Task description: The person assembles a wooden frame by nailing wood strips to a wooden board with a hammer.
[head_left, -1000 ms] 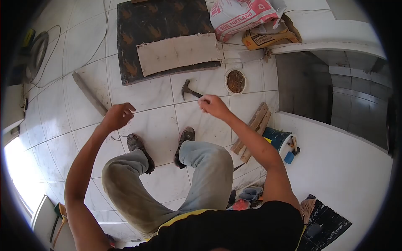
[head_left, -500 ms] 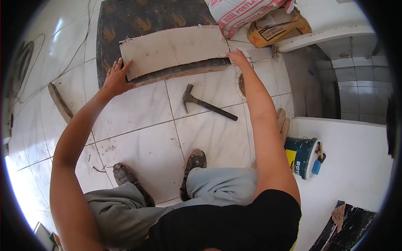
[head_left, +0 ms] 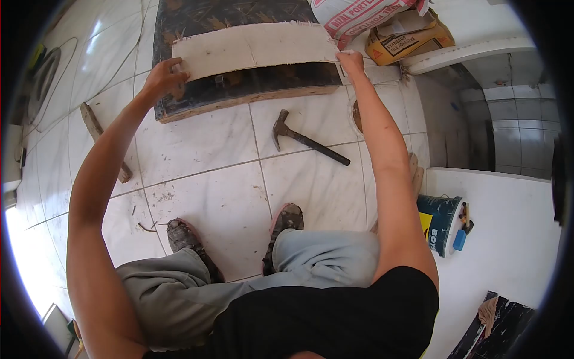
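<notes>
A pale strip of board (head_left: 257, 46) with ragged edges bows slightly above a dark printed panel (head_left: 269, 78) with a wooden front edge. My left hand (head_left: 164, 79) is closed at the strip's left end, fingers bent and thumb at its near corner. At the opposite end, my right hand (head_left: 351, 62) pinches the right edge. Part of the grip is hidden on both sides. On the tiles just in front of the panel lies a claw hammer (head_left: 308, 140) with a dark handle.
A cement sack (head_left: 359, 18) and an opened tile adhesive bag (head_left: 409, 43) stand at the back right. A wooden stick (head_left: 98, 131) lies on the left. By my right arm is a dark green bucket (head_left: 439, 222). A cable (head_left: 136, 45) crosses the floor.
The strip has moved away from the panel's front edge, so more dark surface shows before it. My left hand's spread fingers have bent around the strip's end. The view has shifted slightly.
</notes>
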Available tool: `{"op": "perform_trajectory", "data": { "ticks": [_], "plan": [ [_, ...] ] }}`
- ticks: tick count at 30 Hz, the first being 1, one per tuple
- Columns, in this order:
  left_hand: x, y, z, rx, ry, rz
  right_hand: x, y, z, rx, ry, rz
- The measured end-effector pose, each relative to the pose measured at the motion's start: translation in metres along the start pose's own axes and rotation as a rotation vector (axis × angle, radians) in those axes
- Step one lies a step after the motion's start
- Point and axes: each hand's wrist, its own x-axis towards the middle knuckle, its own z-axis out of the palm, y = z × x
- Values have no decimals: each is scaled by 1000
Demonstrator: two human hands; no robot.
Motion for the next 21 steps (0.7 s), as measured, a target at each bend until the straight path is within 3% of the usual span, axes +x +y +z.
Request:
{"op": "perform_trajectory", "data": {
  "ticks": [1,3,4,6,7,9,16,19,21],
  "plan": [
    [-7,-6,10,-2,-1,7,-3,13,3,-2,7,0],
    [-14,-33,35,318,59,199,-20,32,11,-232,-183,-127],
    [-17,-43,43,424,54,171,-31,44,23,-230,-184,-126],
    [-39,-46,52,486,97,230,-43,56,43,-487,71,-269],
    [-50,-47,56,542,135,287,-40,57,41,-486,72,-270],
    [-54,-55,59,527,152,313,-36,54,32,-374,-157,-174],
    [-53,-65,59,480,144,315,-54,43,9,-241,-193,-290],
    [-54,-60,55,504,139,305,-51,49,6,-250,-319,-260],
    [-56,-55,54,513,130,294,-42,68,12,-313,-280,-442]
  ]
}}
